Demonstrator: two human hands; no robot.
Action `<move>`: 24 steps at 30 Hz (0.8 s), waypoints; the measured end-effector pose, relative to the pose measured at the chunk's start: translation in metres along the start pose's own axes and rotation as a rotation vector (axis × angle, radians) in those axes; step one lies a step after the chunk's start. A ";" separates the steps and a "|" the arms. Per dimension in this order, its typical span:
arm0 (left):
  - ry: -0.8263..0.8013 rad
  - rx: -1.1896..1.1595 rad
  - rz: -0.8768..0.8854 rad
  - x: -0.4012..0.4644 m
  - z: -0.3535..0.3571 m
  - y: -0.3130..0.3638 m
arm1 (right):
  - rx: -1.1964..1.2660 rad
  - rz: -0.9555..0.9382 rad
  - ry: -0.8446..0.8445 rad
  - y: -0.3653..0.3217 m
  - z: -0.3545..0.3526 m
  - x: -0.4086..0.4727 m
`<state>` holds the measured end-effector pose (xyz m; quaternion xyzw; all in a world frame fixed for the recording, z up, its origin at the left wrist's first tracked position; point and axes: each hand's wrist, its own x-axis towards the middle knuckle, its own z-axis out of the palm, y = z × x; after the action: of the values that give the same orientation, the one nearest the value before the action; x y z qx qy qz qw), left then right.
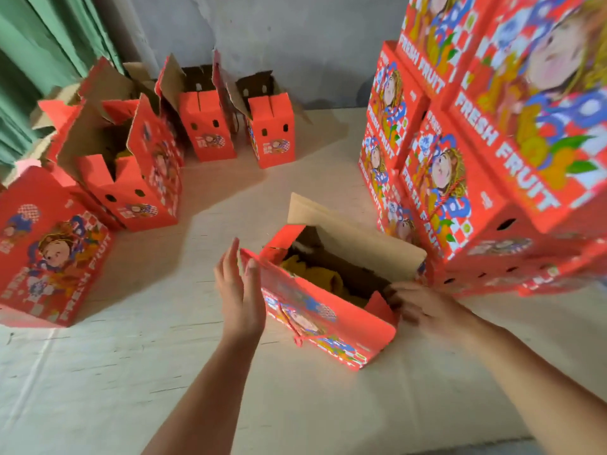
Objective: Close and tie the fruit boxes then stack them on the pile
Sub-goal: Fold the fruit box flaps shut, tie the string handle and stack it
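An open red fruit box (328,320) stands on the floor in front of me, its flaps up and yellow fruit (320,277) showing inside. My left hand (241,290) is flat with straight fingers against the box's left end flap. My right hand (423,307) is blurred at the box's right end, fingers touching the small end flap there. A red cord hangs on the box's front face. The pile of closed "FRESH FRUIT" boxes (492,142) rises at the right.
Several open red boxes (131,178) stand along the left and back by the grey wall. One closed box (49,247) stands at the far left. Green curtain (39,60) hangs at the upper left. Pale cardboard sheeting (131,372) covers the floor.
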<state>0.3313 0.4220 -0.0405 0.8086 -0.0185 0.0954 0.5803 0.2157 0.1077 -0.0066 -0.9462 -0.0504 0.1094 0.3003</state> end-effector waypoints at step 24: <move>-0.175 0.201 -0.113 -0.108 0.025 0.010 | 0.766 0.141 0.158 0.055 0.006 -0.033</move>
<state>0.2275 0.3863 -0.0581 0.8676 -0.0136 -0.0069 0.4970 0.1836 0.0606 -0.0374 -0.7723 0.0825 0.0673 0.6262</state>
